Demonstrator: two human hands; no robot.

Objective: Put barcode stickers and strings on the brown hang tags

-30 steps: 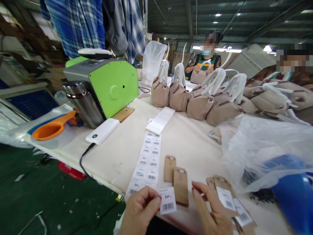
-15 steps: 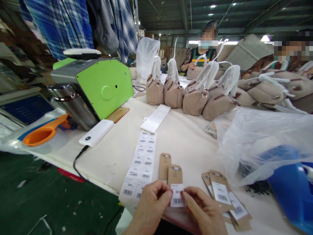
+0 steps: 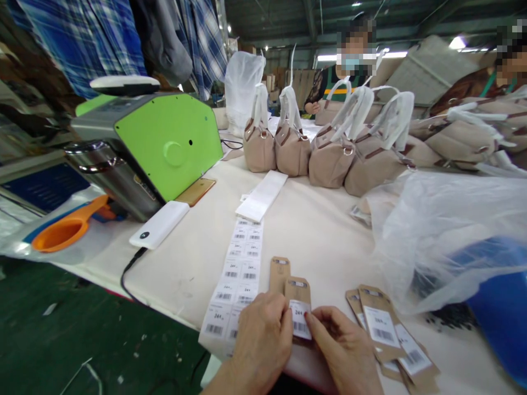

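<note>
White label (image 3: 300,320), now on brown tag (image 3: 298,289), left hand (image 3: 265,332) curled

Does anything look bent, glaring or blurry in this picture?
In the head view, the steel flask leans, probably from wide-lens stretch; a ceiling lamp glares at upper right; on the sticker strip, the finest print is too soft to read.
</note>
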